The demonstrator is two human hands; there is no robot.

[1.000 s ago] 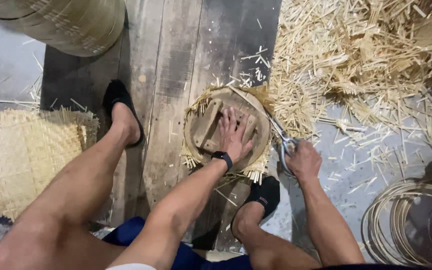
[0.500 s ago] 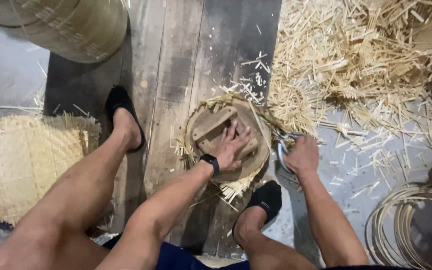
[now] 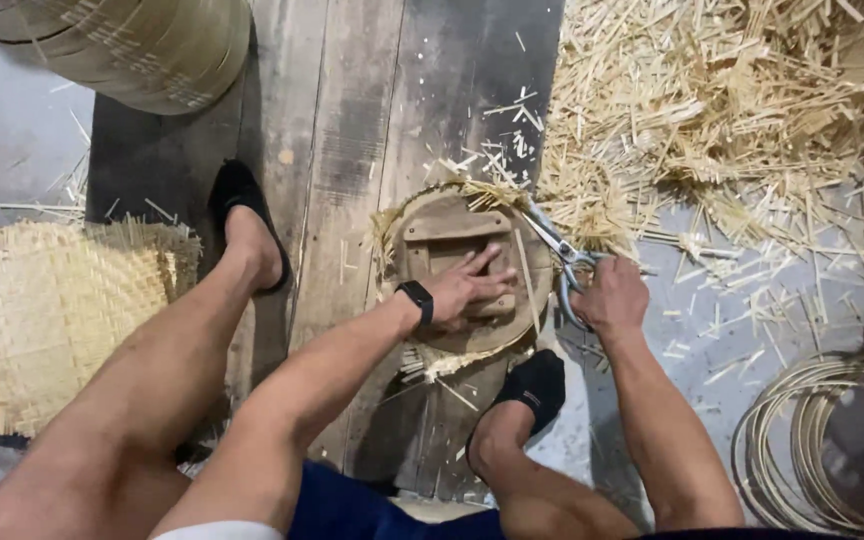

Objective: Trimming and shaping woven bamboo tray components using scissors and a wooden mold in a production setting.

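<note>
Atop round wooden form (image 3: 422, 262), left hand (image 3: 472, 290) pressed flat, fingers spread; right hand (image 3: 609, 298) beside its rim, fingers clamped on scissors (image 3: 552, 245).

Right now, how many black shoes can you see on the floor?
2. One black shoe is on the dark plank left of the round wooden form; the other black shoe sits just below that form, near the scissors.
</note>
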